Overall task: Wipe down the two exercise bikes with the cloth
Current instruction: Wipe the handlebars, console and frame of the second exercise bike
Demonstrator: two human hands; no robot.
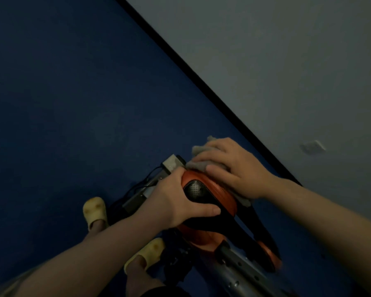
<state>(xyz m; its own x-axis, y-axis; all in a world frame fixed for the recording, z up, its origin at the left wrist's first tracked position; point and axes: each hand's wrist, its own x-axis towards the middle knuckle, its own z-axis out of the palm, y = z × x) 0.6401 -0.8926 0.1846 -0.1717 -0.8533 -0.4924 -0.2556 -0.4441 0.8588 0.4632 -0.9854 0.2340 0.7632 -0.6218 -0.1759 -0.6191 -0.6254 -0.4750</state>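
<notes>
Cloth (204, 156), soft and limp, is pressed flat under the right hand (234, 168)'s spread fingers; the rigid saddle (210, 196) is clamped by the left hand (176, 200).

Right hand (234, 168) covering most of grey cloth (201, 150); only edges showing beyond fingers and under wrist. Left hand (180, 200) hiding part of orange-black bike seat (210, 189). Grey post (240, 273) below hands running off bottom edge. Dim light blurring frame parts (141, 196) left of left hand.
</notes>
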